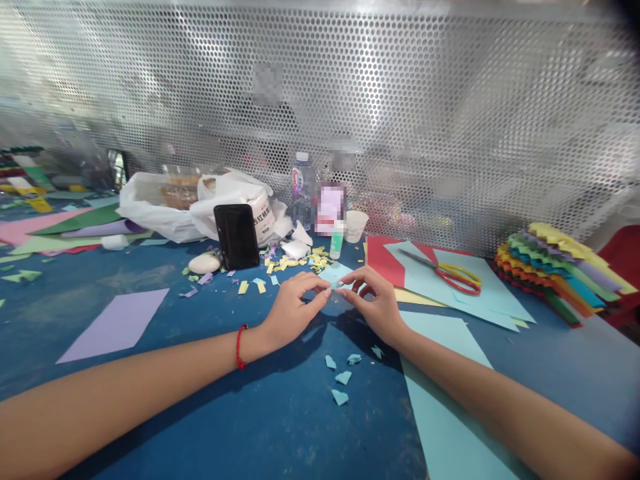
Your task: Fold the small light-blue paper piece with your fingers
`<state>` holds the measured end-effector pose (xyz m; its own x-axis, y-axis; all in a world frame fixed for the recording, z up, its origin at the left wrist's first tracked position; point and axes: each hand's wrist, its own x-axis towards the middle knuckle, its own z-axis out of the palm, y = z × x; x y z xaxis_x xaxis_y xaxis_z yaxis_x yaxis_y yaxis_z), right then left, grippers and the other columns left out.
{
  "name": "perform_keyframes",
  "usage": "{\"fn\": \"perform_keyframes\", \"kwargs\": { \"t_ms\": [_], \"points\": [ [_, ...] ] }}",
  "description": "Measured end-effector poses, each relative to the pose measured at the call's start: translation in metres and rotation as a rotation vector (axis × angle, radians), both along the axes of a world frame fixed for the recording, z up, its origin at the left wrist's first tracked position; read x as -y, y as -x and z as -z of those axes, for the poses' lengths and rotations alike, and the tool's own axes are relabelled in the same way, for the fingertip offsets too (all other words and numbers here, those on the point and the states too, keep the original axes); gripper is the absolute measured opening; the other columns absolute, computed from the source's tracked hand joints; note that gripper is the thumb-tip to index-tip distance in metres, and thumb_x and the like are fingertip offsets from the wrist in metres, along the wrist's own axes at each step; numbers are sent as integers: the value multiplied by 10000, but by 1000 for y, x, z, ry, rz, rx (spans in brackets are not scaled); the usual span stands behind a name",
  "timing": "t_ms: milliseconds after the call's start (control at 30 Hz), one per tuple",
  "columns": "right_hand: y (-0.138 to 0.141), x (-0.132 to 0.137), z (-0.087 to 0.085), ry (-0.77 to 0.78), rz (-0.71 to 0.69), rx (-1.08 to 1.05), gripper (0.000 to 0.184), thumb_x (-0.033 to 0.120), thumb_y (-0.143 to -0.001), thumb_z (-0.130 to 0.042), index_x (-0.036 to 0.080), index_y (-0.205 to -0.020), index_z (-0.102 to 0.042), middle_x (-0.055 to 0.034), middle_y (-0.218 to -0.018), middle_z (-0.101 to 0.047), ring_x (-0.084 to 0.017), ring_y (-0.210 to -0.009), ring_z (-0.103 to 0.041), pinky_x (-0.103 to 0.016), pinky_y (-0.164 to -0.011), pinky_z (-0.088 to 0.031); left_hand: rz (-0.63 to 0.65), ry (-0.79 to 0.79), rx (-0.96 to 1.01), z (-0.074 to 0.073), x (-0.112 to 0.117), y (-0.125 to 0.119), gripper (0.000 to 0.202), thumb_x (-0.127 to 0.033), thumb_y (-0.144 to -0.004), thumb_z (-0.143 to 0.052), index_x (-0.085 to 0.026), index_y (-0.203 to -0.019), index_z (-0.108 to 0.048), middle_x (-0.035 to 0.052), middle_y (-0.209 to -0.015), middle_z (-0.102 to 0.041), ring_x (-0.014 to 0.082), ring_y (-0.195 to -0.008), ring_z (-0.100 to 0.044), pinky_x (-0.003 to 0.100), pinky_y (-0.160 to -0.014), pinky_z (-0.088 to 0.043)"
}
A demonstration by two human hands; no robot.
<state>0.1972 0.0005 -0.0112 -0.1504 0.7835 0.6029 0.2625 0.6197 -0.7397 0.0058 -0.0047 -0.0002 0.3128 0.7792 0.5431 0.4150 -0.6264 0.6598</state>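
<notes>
On my left, my left hand (293,310), with a red beaded bracelet (239,347) at the wrist, pinches a small light-blue paper piece (336,288) together with my right hand (375,308). Both are nearly closed. Light-blue paper scraps (340,378) lie below on the blue desk (260,427).

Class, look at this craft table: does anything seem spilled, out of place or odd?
Yes: yellow paper snippets and pale blue paper scraps lie scattered loose over the blue table, like uncollected cuttings, unlike the neatly layered coloured paper at the right.
</notes>
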Motion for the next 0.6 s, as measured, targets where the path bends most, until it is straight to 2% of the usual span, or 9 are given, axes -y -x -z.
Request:
{"fn": "perform_keyframes", "kwargs": {
  "t_ms": [600],
  "points": [
    [-1,0,2,42,11,-36,178,325,-809,-760,215,-901,-654,-6,-867,-639,-114,-670,-576,-234,-560,-458,-6,11,-4,0,0,-1,174,-258,-905,-566,-176,-823,-695,32,-799,-688,179,-791,-595,310,-731,-443]
  ]
}}
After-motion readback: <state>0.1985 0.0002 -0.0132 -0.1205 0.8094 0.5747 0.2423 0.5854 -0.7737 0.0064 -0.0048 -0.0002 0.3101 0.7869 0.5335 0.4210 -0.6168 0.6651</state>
